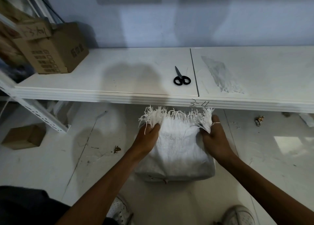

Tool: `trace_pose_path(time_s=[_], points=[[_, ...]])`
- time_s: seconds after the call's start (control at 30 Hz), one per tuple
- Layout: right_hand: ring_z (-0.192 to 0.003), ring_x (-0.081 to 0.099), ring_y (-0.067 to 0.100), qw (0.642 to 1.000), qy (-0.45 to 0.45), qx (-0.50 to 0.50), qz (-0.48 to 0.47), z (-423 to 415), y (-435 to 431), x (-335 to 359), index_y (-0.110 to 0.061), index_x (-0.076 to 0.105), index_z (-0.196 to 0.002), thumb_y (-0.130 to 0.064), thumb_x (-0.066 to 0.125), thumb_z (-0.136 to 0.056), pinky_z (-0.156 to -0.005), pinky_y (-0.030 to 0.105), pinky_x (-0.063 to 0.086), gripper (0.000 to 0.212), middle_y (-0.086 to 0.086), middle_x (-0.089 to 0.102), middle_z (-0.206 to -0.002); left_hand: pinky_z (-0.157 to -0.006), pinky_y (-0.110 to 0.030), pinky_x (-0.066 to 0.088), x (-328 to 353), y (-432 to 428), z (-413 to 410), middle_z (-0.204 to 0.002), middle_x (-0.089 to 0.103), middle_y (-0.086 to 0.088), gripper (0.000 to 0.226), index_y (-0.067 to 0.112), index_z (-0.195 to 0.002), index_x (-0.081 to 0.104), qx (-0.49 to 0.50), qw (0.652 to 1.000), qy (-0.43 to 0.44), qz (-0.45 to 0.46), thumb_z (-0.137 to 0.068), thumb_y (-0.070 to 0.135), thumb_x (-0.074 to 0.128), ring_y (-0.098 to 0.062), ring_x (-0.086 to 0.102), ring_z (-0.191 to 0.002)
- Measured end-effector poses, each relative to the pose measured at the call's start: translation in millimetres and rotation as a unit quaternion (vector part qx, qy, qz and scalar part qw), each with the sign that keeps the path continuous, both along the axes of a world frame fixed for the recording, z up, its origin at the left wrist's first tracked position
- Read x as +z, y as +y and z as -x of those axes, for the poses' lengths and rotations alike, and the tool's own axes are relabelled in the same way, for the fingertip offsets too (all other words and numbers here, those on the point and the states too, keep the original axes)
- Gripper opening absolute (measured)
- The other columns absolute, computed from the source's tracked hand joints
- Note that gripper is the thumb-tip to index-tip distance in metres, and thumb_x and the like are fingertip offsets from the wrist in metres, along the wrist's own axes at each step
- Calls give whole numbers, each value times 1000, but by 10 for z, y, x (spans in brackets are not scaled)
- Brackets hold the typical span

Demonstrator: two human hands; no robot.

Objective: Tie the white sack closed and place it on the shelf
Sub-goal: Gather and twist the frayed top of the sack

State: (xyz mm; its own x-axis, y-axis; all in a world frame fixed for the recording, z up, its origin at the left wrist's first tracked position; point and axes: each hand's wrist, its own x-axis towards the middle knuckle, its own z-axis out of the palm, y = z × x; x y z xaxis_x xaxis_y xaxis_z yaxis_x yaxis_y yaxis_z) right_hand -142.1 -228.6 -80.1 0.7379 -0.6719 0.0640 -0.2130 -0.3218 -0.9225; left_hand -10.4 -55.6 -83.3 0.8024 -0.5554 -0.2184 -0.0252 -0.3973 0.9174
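I am standing over the white sack [176, 150], which is sitting on the pale floor [51, 165] just in front of the shelf [105, 88], its base near my shoes [239, 215] and its frayed top edge reaching up to the shelf's front lip. My left hand [147, 137] is gripping the left corner of the sack's mouth, fingers curled tight into the loose white threads, and my right hand [214, 136] is doing the same at the right corner, thumb up along the fringe and fingers closed around the bunched fabric. Between my two hands the top of the sack is lying flattened and stretched, with the fringe [176, 116] sticking up in a ragged row. The mouth is not yet tied. On the shelf above, a pair of black-handled scissors [181, 77] is lying closed beside a dark seam in the board, well apart from the sack, and a scrap of white woven material [220, 75] is lying farther right. A brown cardboard box [56, 53] is sitting at the shelf's left end, and a smaller box [23, 136] is resting on the floor under the shelf's metal upright.
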Motion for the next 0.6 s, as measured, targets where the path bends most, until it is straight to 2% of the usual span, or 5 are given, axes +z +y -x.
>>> trace_pose_path(time_s=[0.1,0.2,0.3,0.43,0.6], points=[[-96,58,12,1000,13,19,9,-27,67,-69,-8,55,-114,7,44,-90,-73,0,41,30,-4,61,-100,-81,-12,42,-11,-42,9,-92,62,18,37,33,-91,57,-25,999,22,1,-85,68,49,13,56,-85],[-92,60,21,1000,1,25,-11,-44,117,-85,-5,56,-107,7,39,-91,-69,8,44,26,13,63,-101,-104,-28,43,11,-63,19,-129,61,14,76,27,-131,56,-27,999,33,3,-72,74,61,0,54,-120],[-73,55,27,998,-34,26,-47,-52,165,-74,3,55,-103,2,38,-96,-57,11,42,18,22,61,-90,-102,-33,46,25,-81,10,-125,64,11,61,29,-124,60,-4,999,37,-3,-73,60,71,-10,59,-119],[-58,56,5,997,-21,18,-70,-99,197,-75,-21,63,-91,-46,53,-94,-54,19,42,28,-10,59,-68,-104,-36,47,36,-129,14,-127,64,8,66,23,-128,59,28,999,28,-8,-73,58,68,-11,59,-118],[-87,68,1,999,19,2,-35,-139,166,-30,-27,68,-110,-39,72,-81,-74,23,55,31,-15,72,-95,-102,-27,42,141,-183,71,-121,63,13,44,18,-132,58,30,998,-48,5,-92,38,59,-8,56,-118]])
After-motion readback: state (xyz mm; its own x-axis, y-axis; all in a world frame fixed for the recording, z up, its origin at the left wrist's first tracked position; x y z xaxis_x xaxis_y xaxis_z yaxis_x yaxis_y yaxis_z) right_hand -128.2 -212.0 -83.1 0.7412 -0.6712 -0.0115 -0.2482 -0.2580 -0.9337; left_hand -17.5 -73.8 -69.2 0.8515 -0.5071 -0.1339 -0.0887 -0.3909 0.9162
